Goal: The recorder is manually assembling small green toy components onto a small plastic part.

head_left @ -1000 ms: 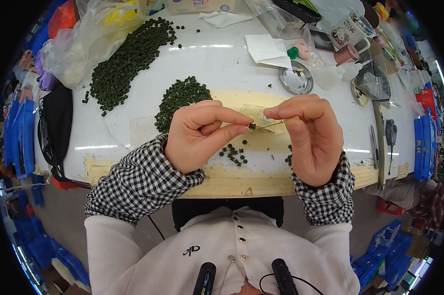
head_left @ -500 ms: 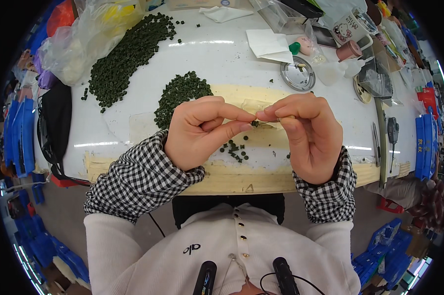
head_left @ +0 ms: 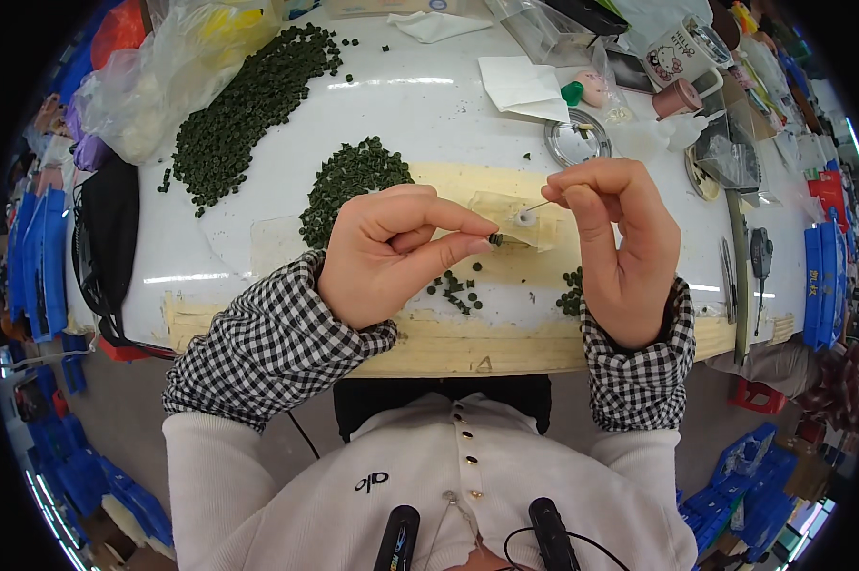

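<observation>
Between thumb and forefinger, my left hand (head_left: 396,249) pinches a small dark green rubber-like part (head_left: 495,240). My right hand (head_left: 620,243) is closed on a thin metal needle-like pin (head_left: 538,206), whose tip points down and left. Under that tip, a small white ring-shaped piece (head_left: 523,219) sits on a pad wrapped in cream tape (head_left: 546,231). Several loose green parts (head_left: 460,294) lie below my left fingers, and a small group of green parts (head_left: 571,293) lies beside my right wrist.
A heap of green parts (head_left: 353,181) lies behind my left hand, and a larger heap (head_left: 248,119) is farther left near plastic bags (head_left: 153,90). A round metal lid (head_left: 574,141), a white tissue (head_left: 520,86) and a mug (head_left: 681,55) stand at back right. Tweezers (head_left: 727,276) lie at right.
My right hand has moved away to the right with the pin, off the green part. The white ring and the group of green parts are now uncovered. My left hand stays put.
</observation>
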Demonstrator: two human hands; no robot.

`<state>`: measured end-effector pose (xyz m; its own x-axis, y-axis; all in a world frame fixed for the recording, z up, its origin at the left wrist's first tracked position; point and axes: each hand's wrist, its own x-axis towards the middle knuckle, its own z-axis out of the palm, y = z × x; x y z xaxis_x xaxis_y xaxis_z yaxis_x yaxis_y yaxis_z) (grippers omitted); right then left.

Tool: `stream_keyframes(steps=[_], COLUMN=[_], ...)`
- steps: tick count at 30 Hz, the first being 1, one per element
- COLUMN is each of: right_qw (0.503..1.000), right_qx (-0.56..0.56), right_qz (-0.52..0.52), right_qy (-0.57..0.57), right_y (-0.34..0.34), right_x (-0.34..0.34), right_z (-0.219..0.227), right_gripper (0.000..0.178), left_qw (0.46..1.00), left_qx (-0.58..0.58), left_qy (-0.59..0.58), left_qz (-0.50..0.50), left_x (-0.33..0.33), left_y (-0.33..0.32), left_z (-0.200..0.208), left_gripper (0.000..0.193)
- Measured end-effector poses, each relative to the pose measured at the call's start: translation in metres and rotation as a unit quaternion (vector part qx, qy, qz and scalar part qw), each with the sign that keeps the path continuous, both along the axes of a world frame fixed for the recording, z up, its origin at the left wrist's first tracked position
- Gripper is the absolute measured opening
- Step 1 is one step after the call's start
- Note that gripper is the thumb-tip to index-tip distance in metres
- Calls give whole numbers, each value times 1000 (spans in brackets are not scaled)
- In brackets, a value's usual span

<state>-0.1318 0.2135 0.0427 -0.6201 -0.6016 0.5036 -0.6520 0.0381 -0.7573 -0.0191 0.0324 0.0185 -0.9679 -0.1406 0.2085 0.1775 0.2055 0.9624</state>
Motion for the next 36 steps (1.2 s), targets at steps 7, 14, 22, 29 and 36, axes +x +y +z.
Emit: stream_keyframes(steps=[7, 14, 22, 29, 36], right_qw=[971, 986, 996, 994, 995], right_qx=[155, 70, 28, 24, 28], right_qz=[-13, -41, 80, 98, 88], right_qy=[182, 143, 7, 32, 32], right_y=[-1, 2, -6, -7, -5], right_x=[-11, -3, 22, 21, 17], right_z=[-8, 9, 3, -3, 1], right_gripper=[9, 12, 30, 32, 29], left_qw=[986, 999, 996, 995, 993], left_qx=[-87, -39, -22, -49, -89], left_qy=[-102, 1, 68, 69, 69], left_qz=[-98, 2, 53, 51, 40], left_x=[-11, -8, -4, -2, -2], left_y=[-17, -14, -13, -14, -15], left_z=[-2, 1, 2, 5, 7], left_gripper=[16, 17, 18, 20, 18])
